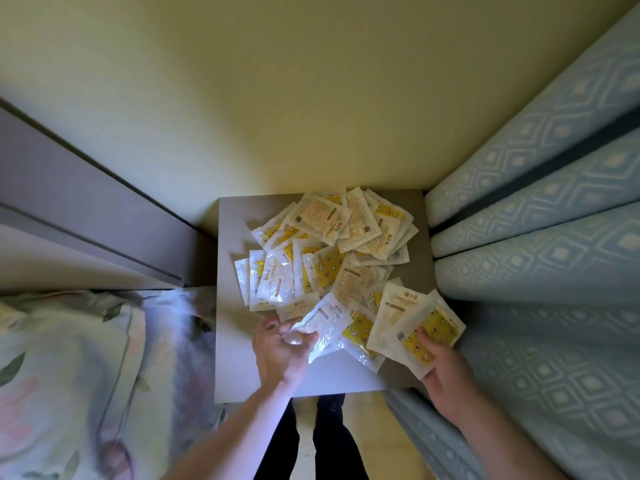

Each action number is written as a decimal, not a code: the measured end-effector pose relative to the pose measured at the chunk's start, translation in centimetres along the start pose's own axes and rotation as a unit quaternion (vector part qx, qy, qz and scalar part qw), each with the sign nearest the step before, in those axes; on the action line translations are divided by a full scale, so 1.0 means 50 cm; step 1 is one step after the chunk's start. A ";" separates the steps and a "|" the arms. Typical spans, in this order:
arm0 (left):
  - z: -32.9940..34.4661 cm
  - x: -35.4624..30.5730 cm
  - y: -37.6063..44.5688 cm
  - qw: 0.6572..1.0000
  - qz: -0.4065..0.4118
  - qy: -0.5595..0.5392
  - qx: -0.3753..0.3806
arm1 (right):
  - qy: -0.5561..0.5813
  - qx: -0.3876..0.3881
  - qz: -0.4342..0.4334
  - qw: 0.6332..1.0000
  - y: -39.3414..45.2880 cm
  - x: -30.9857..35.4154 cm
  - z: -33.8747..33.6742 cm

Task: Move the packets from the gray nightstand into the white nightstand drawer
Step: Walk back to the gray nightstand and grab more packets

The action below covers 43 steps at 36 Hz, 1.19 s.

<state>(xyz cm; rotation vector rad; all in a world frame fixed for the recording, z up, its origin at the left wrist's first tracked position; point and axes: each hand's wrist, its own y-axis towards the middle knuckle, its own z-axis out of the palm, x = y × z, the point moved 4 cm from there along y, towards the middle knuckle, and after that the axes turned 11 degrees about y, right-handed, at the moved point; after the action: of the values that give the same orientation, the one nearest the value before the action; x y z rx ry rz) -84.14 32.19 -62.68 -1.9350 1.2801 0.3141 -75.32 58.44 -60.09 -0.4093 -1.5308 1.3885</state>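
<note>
Several white and yellow packets (332, 237) lie in a loose pile on the gray nightstand (235, 341), spread from its back edge to its middle. My left hand (280, 348) pinches one clear white packet (325, 327) at the front of the pile. My right hand (440, 362) holds a small stack of packets (415, 323) at the nightstand's right front corner, thumb on top of a yellow one. The white nightstand and its drawer are not in view.
A bed with a floral pillow (69, 358) lies to the left. Light blue patterned curtains (536, 220) hang along the right side, close to the nightstand. A pale yellow wall (294, 116) stands behind. My legs (311, 445) show below the front edge.
</note>
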 end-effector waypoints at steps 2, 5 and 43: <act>0.007 0.001 0.002 0.996 -0.043 -0.068 0.027 | -0.060 -0.014 0.000 0.998 0.001 -0.014 -0.004; 0.013 0.001 0.006 0.990 -0.086 -0.107 0.040 | -0.178 -0.060 -0.022 0.982 0.002 -0.040 -0.002; -0.113 0.063 0.021 0.993 -0.025 -0.077 0.087 | -0.202 -0.052 -0.053 0.976 0.015 -0.107 0.022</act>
<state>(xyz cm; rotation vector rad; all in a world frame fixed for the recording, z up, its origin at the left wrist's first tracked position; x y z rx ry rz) -84.71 25.84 -61.24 -1.7560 1.1198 0.3095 -74.03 53.88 -62.89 -0.1057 -1.9324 1.3669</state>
